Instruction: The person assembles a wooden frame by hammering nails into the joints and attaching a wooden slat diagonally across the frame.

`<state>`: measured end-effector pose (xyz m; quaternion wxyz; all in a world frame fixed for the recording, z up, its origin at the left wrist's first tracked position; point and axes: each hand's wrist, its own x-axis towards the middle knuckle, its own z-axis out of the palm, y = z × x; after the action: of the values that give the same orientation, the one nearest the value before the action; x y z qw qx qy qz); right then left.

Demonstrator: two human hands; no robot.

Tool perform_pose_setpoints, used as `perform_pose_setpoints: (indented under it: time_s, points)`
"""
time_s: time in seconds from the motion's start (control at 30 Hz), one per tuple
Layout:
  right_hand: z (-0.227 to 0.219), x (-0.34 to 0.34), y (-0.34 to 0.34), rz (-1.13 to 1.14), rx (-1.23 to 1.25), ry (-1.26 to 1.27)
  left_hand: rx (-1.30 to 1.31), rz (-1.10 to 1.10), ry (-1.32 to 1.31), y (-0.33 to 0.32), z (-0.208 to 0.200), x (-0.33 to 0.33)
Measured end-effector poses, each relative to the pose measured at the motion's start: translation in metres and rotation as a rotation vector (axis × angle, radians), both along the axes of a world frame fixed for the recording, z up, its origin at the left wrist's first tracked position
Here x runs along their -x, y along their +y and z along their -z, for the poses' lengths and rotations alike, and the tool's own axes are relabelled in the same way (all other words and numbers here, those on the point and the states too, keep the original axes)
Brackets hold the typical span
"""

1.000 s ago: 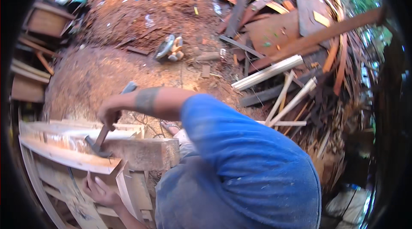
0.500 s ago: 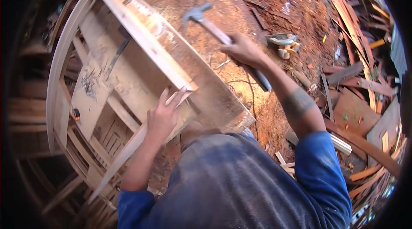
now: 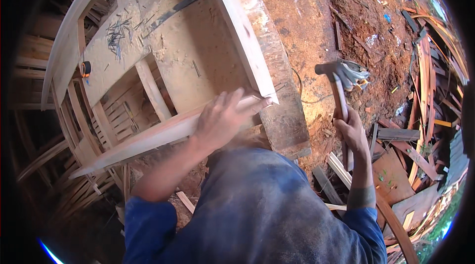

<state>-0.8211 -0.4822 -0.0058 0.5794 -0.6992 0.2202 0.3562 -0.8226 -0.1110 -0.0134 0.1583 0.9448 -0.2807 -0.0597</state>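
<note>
Near the corner of a wooden frame, my left hand (image 3: 222, 118) grips a pale curved board (image 3: 148, 140), its fingers stretched along the board's end. That end meets a second pale board (image 3: 242, 34), which runs away from me. My right hand (image 3: 350, 128) is closed around the handle of a claw hammer (image 3: 339, 93), held off to the right of the frame with its head pointing away. Several loose nails (image 3: 118, 36) lie scattered on the plywood panel (image 3: 99, 61) inside the frame. A dark carpenter's square (image 3: 173, 14) rests farther back.
An orange and black tape measure (image 3: 85, 69) sits at the frame's left side. A thick weathered plank (image 3: 284, 115) runs beneath the joint. On the dirt floor lies a greyish bundle (image 3: 357, 73), partly behind the hammer head. Wood scraps (image 3: 425, 115) are piled at the right.
The hammer has swung to the right, away from the frame. My left hand stays near the corner, now more over the board's end. The view has shifted, bringing the frame closer.
</note>
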Motion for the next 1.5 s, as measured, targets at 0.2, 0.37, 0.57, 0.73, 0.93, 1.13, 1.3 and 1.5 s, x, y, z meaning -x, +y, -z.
perform_pose_setpoints:
  time_s: [0.2, 0.37, 0.57, 0.73, 0.93, 1.13, 1.3, 1.5]
  points:
    - [-0.001, -0.018, 0.025, -0.211, 0.145, -0.108, 0.030, -0.009, -0.009, -0.005, 0.000, -0.002]
    - [-0.010, -0.030, 0.044, -0.137, 0.003, -0.069, 0.051, 0.018, -0.008, -0.019, -0.007, -0.009]
    - [-0.024, -0.030, 0.052, -0.125, -0.031, -0.102, 0.008, -0.040, 0.084, -0.012, 0.001, 0.001]
    - [-0.022, -0.022, 0.048, -0.102, -0.038, -0.029, -0.004, 0.004, -0.145, 0.002, 0.008, 0.005]
    - [-0.037, -0.026, 0.065, -0.137, -0.036, 0.004, -0.092, 0.044, 0.062, 0.001, 0.002, 0.000]
    - [-0.025, -0.020, 0.051, -0.055, -0.168, -0.043, -0.087, 0.053, 0.081, 0.002, 0.003, -0.001]
    - [-0.028, -0.021, 0.047, -0.034, -0.167, 0.005, -0.063, 0.058, 0.070, 0.000, 0.003, -0.003]
    - [-0.029, -0.012, 0.041, -0.110, -0.118, 0.024, -0.046, 0.054, 0.088, 0.000, -0.005, -0.004]
